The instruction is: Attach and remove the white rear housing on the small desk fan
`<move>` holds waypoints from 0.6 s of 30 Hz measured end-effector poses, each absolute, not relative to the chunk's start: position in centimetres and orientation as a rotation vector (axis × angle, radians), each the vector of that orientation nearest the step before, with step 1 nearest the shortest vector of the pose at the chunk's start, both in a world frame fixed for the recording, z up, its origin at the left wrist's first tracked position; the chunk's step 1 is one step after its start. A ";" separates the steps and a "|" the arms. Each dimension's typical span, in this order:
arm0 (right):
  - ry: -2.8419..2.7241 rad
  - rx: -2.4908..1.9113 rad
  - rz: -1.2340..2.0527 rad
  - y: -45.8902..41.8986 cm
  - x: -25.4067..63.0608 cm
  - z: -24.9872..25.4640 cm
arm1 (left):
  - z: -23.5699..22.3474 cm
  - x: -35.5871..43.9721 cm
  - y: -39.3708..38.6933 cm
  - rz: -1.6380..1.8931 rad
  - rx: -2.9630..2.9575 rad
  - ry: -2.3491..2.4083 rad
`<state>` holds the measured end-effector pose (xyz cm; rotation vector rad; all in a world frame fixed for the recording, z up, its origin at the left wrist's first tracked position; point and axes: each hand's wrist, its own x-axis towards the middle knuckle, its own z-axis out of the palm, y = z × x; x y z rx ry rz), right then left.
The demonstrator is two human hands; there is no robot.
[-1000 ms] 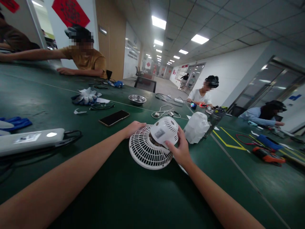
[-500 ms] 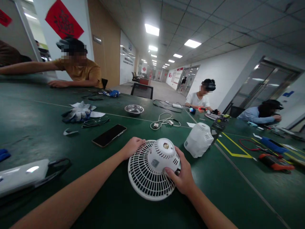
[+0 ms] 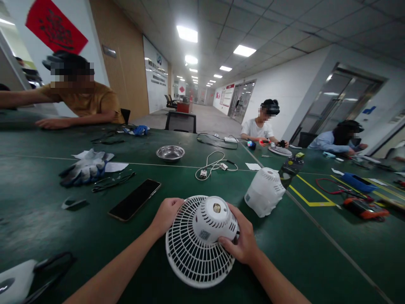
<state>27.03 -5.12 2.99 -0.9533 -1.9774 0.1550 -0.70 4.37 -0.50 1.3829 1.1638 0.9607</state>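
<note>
A white fan head point(image 3: 200, 242), with a round slatted grille and a vented motor housing, is between my hands over the green table. My left hand point(image 3: 167, 216) grips the grille's upper left rim, its fingertips hidden behind the edge. Around the right side of the motor housing wraps my right hand point(image 3: 241, 236), thumb at the front and fingers partly out of sight. The housing faces up toward me and shows a metal spot and a printed square label. Just beyond my right hand stands a separate white vented plastic cover point(image 3: 265, 192).
A phone point(image 3: 135, 200), grey-blue gloves point(image 3: 85, 169) and a metal bowl point(image 3: 170, 153) lie left and ahead. A white cable point(image 3: 215, 165) is coiled in the middle. To the right are a bottle point(image 3: 290, 169) and an orange multimeter point(image 3: 365, 209). Several people sit around the table.
The view has shifted, so the fan head and the table things appear slightly lower and mostly further left. Both hands keep their hold on the fan head.
</note>
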 end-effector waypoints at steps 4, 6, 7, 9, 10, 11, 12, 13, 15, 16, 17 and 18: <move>-1.985 -0.946 0.186 -5.4 27.1 3.5 | -0.6 -0.7 4.3 0.933 1.405 1.191; -1.983 -0.946 0.195 -5.7 27.2 3.7 | -0.5 -0.7 4.2 0.934 1.431 1.196; -1.984 -0.946 0.200 -5.8 27.2 3.7 | -0.5 -0.7 4.1 0.932 1.446 1.196; -1.986 -0.953 0.208 -6.0 27.4 3.6 | -0.5 -0.6 3.9 0.928 1.477 1.191; -1.988 -0.956 0.210 -6.0 27.6 3.5 | -0.5 -0.6 3.9 0.927 1.490 1.188; -1.989 -0.956 0.208 -6.0 27.7 3.4 | -0.5 -0.5 3.9 0.928 1.498 1.187; -1.992 -0.955 0.205 -6.0 27.8 3.3 | -0.5 -0.5 3.8 0.930 1.503 1.192; -1.996 -0.949 0.203 -6.0 28.0 3.2 | -0.6 -0.4 3.8 0.925 1.506 1.201; -2.001 -0.942 0.203 -6.1 28.2 3.1 | -0.7 -0.3 3.8 0.917 1.518 1.211; -2.003 -0.942 0.203 -6.2 28.2 3.1 | -0.7 -0.3 3.8 0.916 1.526 1.222; -2.005 -0.946 0.205 -6.3 28.3 3.1 | -0.7 -0.3 3.8 0.911 1.539 1.233; -2.005 -0.952 0.206 -6.4 28.3 3.1 | -0.7 -0.3 3.8 0.912 1.554 1.249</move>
